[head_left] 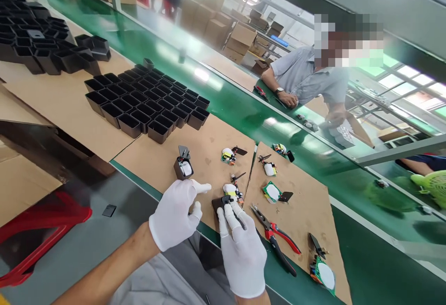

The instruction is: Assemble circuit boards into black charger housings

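Observation:
Both my hands wear white gloves. My right hand point(242, 249) pinches a small circuit board assembly point(230, 192) with a black plate attached, at the near edge of a cardboard sheet point(209, 147). My left hand point(177, 214) hovers just left of it, index finger stretched out, holding nothing. A black plastic case point(183, 166) with a board inside stands a little beyond my left hand.
Several more board assemblies point(228, 155) lie on the cardboard. Red-handled pliers point(277, 237) lie right of my right hand. A block of black empty cases point(146, 105) stands at the back left. A green conveyor belt point(244, 110) runs behind; another person point(306, 77) sits across it.

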{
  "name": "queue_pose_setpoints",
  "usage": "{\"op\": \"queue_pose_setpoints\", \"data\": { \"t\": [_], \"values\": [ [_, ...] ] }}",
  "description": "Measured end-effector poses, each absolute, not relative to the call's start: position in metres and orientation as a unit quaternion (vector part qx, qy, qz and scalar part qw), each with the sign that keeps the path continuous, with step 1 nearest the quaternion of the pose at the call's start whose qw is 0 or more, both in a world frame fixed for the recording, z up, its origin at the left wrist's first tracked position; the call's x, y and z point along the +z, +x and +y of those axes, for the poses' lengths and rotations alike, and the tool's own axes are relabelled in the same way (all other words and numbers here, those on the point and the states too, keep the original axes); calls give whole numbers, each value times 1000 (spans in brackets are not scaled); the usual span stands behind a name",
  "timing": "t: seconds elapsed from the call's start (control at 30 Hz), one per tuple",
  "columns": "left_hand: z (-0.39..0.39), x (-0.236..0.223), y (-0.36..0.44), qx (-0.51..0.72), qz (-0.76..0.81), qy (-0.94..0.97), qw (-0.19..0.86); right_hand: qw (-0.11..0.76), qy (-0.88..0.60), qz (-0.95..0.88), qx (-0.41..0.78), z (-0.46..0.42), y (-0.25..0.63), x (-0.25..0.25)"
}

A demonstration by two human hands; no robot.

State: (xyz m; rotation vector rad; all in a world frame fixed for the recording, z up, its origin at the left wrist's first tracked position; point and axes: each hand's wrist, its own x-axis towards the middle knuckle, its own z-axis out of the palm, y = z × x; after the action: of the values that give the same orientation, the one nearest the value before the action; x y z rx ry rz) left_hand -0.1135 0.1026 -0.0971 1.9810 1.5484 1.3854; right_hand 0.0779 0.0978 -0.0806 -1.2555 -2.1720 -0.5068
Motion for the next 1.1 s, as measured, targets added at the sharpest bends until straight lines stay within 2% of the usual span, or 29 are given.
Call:
{"op": "queue_pose_setpoints", "data": {
  "t": [0.27, 0.53, 0.77, 0.97, 1.1],
  "values": [
    [97, -101, -60, 463, 574, 667, 105, 274, -445, -828, -203, 101, 86, -87],
    [106, -78, -49, 518, 581, 624, 69, 260, -459, -822, -212, 97, 88, -62],
    [105, -104, -52, 476, 592, 638, 125, 274, -466, -824, -170, 95, 89, -110],
    [106, -108, -53, 488, 581, 639, 125, 346, -488, -795, -95, 98, 85, -107],
    [97, -94, -58, 549, 527, 637, 124, 423, -551, -719, 19, 85, 80, -88]
  ]
}}
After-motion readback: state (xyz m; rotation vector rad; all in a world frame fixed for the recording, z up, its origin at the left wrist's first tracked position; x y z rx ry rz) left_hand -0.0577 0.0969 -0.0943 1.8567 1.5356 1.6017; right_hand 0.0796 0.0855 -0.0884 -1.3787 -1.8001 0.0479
